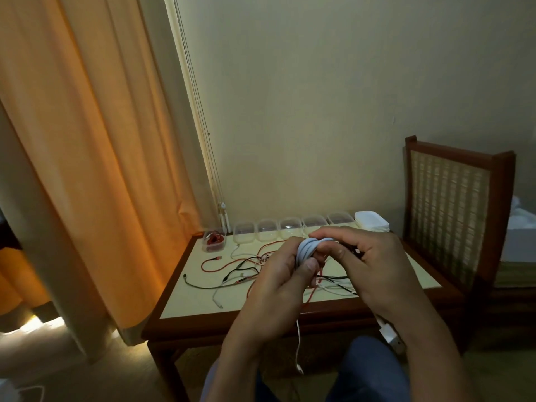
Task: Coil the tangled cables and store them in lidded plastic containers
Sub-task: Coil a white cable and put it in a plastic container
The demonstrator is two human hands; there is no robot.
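A coiled white cable (308,248) is held up over the table between both hands. My left hand (278,282) grips the coil from the left, thumb pressed on its loops. My right hand (368,262) pinches the top of the coil with its fingertips. A loose white end (298,346) hangs down below my left hand. Red, black and white cables (240,271) lie tangled on the low table (185,303). One container (214,241) at the back left holds a red cable. Several empty clear containers (290,229) line the back edge, beside a stack of white lids (371,220).
A wooden chair (452,216) with a woven back stands to the right of the table. An orange curtain (87,169) hangs on the left. A white charger plug (391,336) shows below my right wrist. My knees (368,372) are in front of the table.
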